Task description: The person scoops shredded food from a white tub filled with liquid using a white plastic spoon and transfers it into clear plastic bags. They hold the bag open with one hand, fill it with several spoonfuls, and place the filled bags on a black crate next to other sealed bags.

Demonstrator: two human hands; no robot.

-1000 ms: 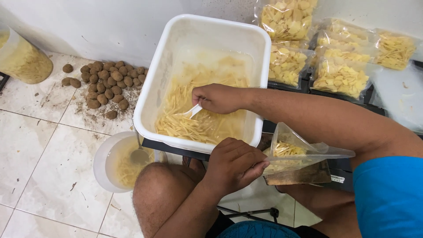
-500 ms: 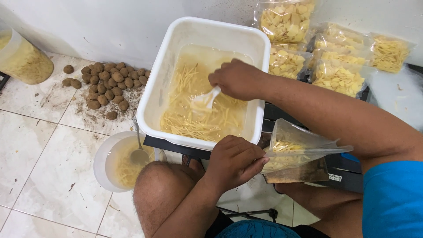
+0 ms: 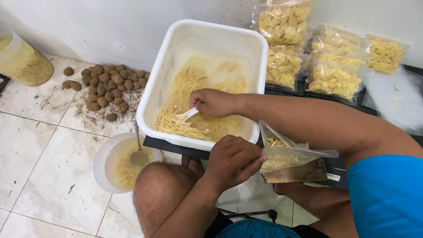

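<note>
wet potato strips being spooned from a tub toward an open bag

spillage is judged the main risk: the white plastic spoon [image 3: 188, 114] is shallow, the potato strips [image 3: 176, 123] are wet and slippery, and some could slide off over the rim of the white tub [image 3: 152, 94] or miss the narrow mouth of the clear plastic bag [image 3: 286, 152]. the bag could also sag or fold shut, since it is pinched at one edge only.

the right hand [image 3: 213, 102] is seen inside the tub, its fingers curled closed around the spoon handle; the bowl of the spoon sticks out just past the fingertips and touches the strips lying in cloudy water. the left hand [image 3: 231, 161] is held nearer the body, just outside the tub's near rim, its fingers bent and closed on the bag's edge, so that the mouth is kept open; a few strips are seen already inside.

beyond the left fingers, a round bowl [image 3: 110, 163] with a metal spoon [image 3: 139, 154] is set on the tiled floor. brown potatoes [image 3: 105, 88] are heaped well apart, and filled bags [image 3: 335, 79] are stacked beyond the right forearm.
</note>
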